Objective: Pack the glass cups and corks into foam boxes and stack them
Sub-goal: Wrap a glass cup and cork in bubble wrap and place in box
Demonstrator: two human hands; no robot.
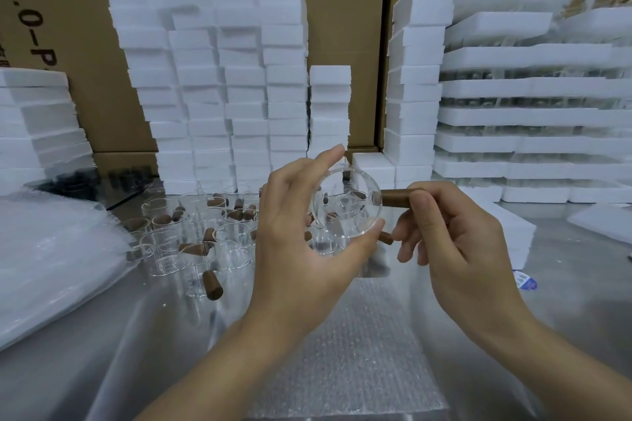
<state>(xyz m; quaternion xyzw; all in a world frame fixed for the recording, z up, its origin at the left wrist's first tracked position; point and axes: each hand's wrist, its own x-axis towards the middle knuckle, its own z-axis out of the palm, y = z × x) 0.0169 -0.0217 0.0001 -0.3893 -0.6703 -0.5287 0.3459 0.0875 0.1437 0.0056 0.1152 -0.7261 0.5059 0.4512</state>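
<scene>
Mid-frame: glass cup [347,202] + cork [396,197], ready to pair.
L hand [301,232] curls round the cup's rim, tipped end-on my way, prob. for aiming; R hand [455,243] pinches the cork right beside it. Spare cups [236,239] centre-left, foam boxes [219,79] stacked upper frame.

Large brown corrugated cardboard cartons [345,44] printed with black letters stand like a wall behind the far edge of a grey, mirror-shiny metal tabletop [113,352], which catches soft, diffuse white light. A clear bubble-wrap sheet [342,362] lies flat at the middle of the near edge. Crinkled clear plastic film [51,267] is heaped along the left edge, and a small blue-and-white printed label [525,280] lies toward the right edge.
</scene>
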